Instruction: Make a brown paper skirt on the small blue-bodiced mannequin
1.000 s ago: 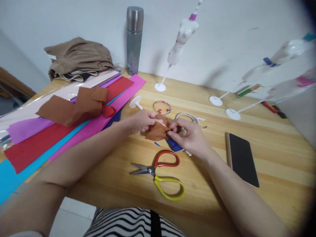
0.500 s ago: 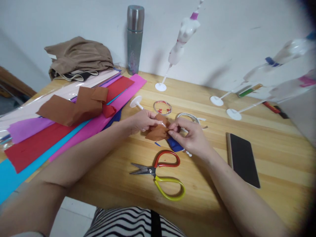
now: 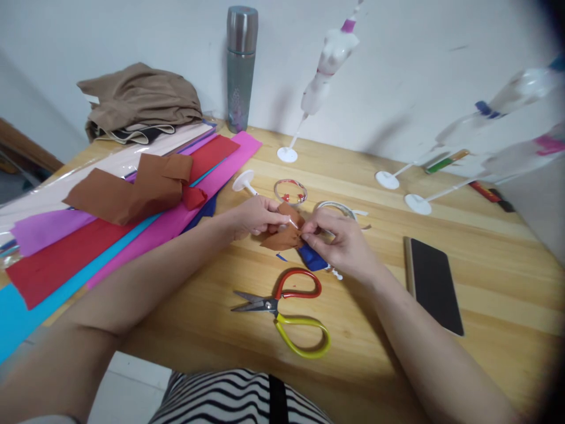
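Observation:
In the middle of the head view a small white doll mannequin lies on its side between my hands, its round stand base [image 3: 245, 180] pointing left. Brown crepe paper [image 3: 282, 238] is around its body, with a blue piece [image 3: 312, 258] beyond it toward the right. My left hand [image 3: 261, 217] is closed around the mannequin and the paper, thumb on top. With thumb and fingertips my right hand [image 3: 333, 238] pinches the edge of the brown crepe paper. Scissors [image 3: 269, 305] with one red and one yellow handle rest on the table below, blades slightly apart.
Coloured paper sheets [image 3: 57, 259] and a larger brown piece [image 3: 154, 188] lie left. A thermos [image 3: 241, 76] stands behind. Mannequins [image 3: 332, 50] stand at the back and right. Tape rolls [image 3: 282, 200] sit beyond my hands; a phone [image 3: 435, 285] lies right.
The view has shifted very slightly. Both hands keep their hold on the brown crepe paper and the mannequin, with hardly any movement.

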`<control>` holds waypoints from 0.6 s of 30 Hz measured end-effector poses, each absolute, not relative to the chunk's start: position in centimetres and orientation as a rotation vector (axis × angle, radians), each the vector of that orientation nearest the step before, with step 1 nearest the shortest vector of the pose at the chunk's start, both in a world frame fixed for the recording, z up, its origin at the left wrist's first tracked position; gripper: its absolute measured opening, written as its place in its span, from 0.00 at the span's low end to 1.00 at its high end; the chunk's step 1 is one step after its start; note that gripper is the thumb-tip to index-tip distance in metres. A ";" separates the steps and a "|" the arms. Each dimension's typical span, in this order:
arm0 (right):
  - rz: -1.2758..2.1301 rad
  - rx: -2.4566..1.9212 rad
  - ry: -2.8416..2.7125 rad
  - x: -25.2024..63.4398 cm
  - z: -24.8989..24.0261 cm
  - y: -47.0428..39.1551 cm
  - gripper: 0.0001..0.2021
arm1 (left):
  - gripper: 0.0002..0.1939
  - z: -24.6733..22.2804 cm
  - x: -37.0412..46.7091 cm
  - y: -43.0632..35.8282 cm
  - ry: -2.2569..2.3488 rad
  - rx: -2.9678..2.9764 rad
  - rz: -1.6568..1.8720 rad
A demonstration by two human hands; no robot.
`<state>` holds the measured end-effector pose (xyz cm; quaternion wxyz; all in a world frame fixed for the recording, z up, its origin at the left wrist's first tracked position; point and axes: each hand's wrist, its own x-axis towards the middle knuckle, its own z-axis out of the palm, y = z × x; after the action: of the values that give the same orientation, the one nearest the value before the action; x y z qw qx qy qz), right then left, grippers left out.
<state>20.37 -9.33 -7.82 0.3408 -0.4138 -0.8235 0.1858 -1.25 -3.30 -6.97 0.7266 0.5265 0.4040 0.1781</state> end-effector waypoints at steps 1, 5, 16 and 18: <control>0.475 -1.067 -2.145 20.4 -7.8 -9.3 0.08 | 0.12 -7.0 -1.3 -3.3 0.879 1.165 0.386; 0.495 -1.051 -2.165 20.4 -7.5 -9.6 0.09 | 0.11 -6.9 -1.4 -3.2 0.875 1.169 0.385; 0.496 -1.038 -2.194 20.5 -7.3 -9.8 0.07 | 0.12 -6.7 -1.3 -3.4 0.879 1.163 0.375; 0.481 -1.065 -2.182 20.6 -7.4 -9.8 0.08 | 0.12 -6.8 -1.2 -3.4 0.883 1.153 0.376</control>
<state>20.57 -9.77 -7.41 0.3270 -0.4067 -0.8331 0.1835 -1.24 -3.36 -6.79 0.7318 0.5238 0.4011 0.1711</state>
